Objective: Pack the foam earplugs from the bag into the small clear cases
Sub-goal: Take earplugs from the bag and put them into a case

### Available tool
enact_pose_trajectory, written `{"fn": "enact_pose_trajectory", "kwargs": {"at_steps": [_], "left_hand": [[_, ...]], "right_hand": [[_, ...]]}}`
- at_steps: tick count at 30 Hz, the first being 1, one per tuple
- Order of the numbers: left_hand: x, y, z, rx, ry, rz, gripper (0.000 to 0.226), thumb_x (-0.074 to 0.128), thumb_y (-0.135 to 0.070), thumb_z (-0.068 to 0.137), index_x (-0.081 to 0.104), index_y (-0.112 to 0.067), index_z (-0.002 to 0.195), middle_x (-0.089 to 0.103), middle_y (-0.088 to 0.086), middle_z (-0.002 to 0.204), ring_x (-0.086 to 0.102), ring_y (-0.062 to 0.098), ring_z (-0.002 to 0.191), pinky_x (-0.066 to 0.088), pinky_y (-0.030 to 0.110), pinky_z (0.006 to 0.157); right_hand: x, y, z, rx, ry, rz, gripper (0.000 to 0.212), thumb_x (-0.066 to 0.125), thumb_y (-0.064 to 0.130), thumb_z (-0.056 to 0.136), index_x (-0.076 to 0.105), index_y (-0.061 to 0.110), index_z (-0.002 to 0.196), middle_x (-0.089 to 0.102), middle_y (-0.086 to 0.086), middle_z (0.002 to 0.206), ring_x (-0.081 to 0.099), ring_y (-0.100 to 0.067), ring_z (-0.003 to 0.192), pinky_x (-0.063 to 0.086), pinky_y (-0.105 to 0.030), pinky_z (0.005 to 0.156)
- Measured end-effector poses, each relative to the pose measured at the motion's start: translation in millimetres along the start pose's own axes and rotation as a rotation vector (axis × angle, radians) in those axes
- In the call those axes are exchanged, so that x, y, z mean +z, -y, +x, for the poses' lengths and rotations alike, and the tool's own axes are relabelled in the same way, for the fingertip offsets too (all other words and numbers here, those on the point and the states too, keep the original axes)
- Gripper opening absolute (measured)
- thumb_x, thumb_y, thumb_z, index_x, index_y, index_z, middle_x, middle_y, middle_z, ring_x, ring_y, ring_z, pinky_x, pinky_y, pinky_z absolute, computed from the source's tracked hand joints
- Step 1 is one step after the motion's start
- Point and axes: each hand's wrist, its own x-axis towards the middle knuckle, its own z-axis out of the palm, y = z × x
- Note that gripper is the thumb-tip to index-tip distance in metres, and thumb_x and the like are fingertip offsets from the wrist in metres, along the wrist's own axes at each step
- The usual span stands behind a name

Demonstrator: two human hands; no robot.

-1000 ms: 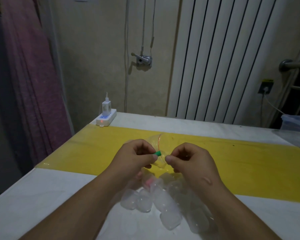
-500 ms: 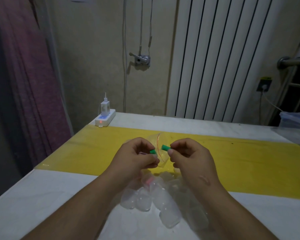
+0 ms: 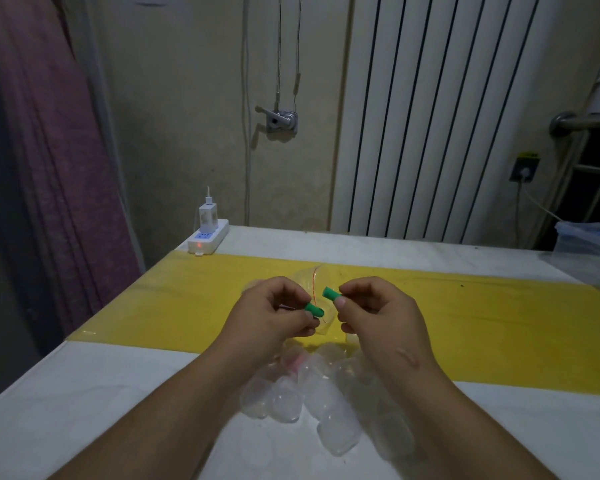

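A: Where are the cases (image 3: 312, 403)?
B: Nearest to me, heaped on the table (image 3: 118, 410) under my wrists. They are clear and hard, and I think slippery.
A: And your fingers?
B: Just beyond. My left hand (image 3: 274, 317) pinches the left plug (image 3: 313, 309) between thumb and finger; my right hand (image 3: 378, 313) pinches the right plug (image 3: 330, 293) likewise. The plugs are near but apart.
A: How will they handle?
B: Very light, soft foam, I judge. I hold each by one end, gently. The bag (image 3: 314, 280) is just behind.

Head-worn cam, wide-angle, single view. Facing fwd & down over table (image 3: 84, 403) toward wall (image 3: 187, 98). Close on left hand (image 3: 274, 317), right hand (image 3: 378, 313), mid-frame.
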Motion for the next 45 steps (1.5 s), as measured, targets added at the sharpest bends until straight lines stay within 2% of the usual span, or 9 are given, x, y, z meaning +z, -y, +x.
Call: {"fn": "enact_pose_trajectory", "kwargs": {"at_steps": [7, 14, 21, 28, 30, 33, 36, 40, 45], "left_hand": [[0, 5, 2, 0.016, 0.014, 0.032, 0.019, 0.073, 0.006, 0.079, 0.069, -0.011, 0.07, 0.069, 0.025, 0.09, 0.072, 0.031, 0.079, 0.056, 0.034, 0.07], [0, 2, 1, 0.053, 0.004, 0.07, 0.029, 0.074, 0.002, 0.078, 0.073, -0.024, 0.064, 0.072, 0.018, 0.083, 0.071, 0.032, 0.079, 0.057, 0.037, 0.074], [2, -1, 0, 0.07, -0.013, 0.057, 0.021, 0.072, 0.003, 0.079, 0.07, -0.015, 0.069, 0.073, 0.015, 0.077, 0.07, 0.023, 0.072, 0.056, 0.031, 0.069], [0, 6, 3, 0.091, -0.032, 0.1, 0.023, 0.075, 0.0, 0.077, 0.072, -0.021, 0.068, 0.07, 0.018, 0.086, 0.07, 0.025, 0.077, 0.056, 0.032, 0.072], [1, 10, 4, 0.12, -0.058, 0.213, 0.019, 0.075, -0.005, 0.079, 0.071, -0.023, 0.074, 0.07, 0.008, 0.089, 0.069, 0.017, 0.079, 0.055, 0.029, 0.074], [5, 9, 1, 0.212, -0.043, 0.646, 0.008, 0.071, -0.026, 0.085, 0.066, -0.03, 0.08, 0.062, -0.016, 0.081, 0.059, 0.003, 0.076, 0.047, 0.022, 0.069], [8, 7, 0, 0.259, 0.021, 0.972, 0.018, 0.063, -0.046, 0.087, 0.069, -0.029, 0.085, 0.062, -0.015, 0.085, 0.05, 0.002, 0.079, 0.035, 0.024, 0.068], [10, 7, 0, 0.142, 0.073, 1.015, 0.03, 0.062, -0.054, 0.085, 0.071, -0.029, 0.099, 0.067, -0.013, 0.085, 0.054, 0.003, 0.075, 0.039, 0.024, 0.071], [12, 6, -1, 0.186, 0.255, 1.256, 0.037, 0.048, -0.059, 0.092, 0.068, -0.037, 0.114, 0.067, -0.007, 0.107, 0.052, 0.016, 0.109, 0.025, 0.034, 0.088]], "right_hand": [[0, -5, 1, -0.02, 0.006, -0.039, 0.013, 0.072, 0.011, 0.084, 0.068, 0.023, 0.081, 0.071, 0.002, 0.079, 0.065, -0.014, 0.074, 0.057, -0.035, 0.069], [1, -6, 1, -0.018, 0.027, -0.018, 0.008, 0.071, 0.012, 0.085, 0.07, 0.02, 0.084, 0.072, 0.003, 0.076, 0.061, -0.001, 0.063, 0.048, -0.02, 0.06], [4, -6, 1, -0.009, 0.068, -0.013, 0.007, 0.069, 0.011, 0.086, 0.071, 0.018, 0.086, 0.072, 0.005, 0.076, 0.061, 0.002, 0.063, 0.047, -0.016, 0.058], [5, -4, 0, 0.028, 0.094, -0.026, 0.015, 0.074, 0.008, 0.081, 0.067, 0.021, 0.083, 0.074, -0.003, 0.075, 0.064, -0.006, 0.061, 0.053, -0.031, 0.062], [2, -4, 2, 0.035, 0.034, -0.029, 0.017, 0.073, 0.006, 0.081, 0.067, 0.022, 0.08, 0.072, -0.002, 0.073, 0.068, -0.019, 0.067, 0.059, -0.043, 0.069], [-2, -4, 5, 0.045, -0.024, -0.044, 0.018, 0.071, 0.003, 0.081, 0.067, 0.021, 0.08, 0.071, 0.001, 0.075, 0.071, -0.022, 0.07, 0.059, -0.05, 0.075], [-3, -5, 8, 0.038, -0.055, -0.082, 0.018, 0.07, 0.005, 0.08, 0.067, 0.023, 0.079, 0.071, 0.005, 0.079, 0.069, -0.019, 0.074, 0.058, -0.048, 0.078], [-2, -7, 10, 0.047, -0.078, -0.102, 0.019, 0.069, 0.006, 0.08, 0.065, 0.024, 0.078, 0.071, 0.003, 0.078, 0.068, -0.019, 0.077, 0.057, -0.047, 0.077], [-2, -6, 9, 0.048, -0.07, -0.11, 0.018, 0.069, 0.005, 0.08, 0.065, 0.023, 0.079, 0.071, 0.001, 0.079, 0.068, -0.02, 0.078, 0.057, -0.047, 0.077]]}}
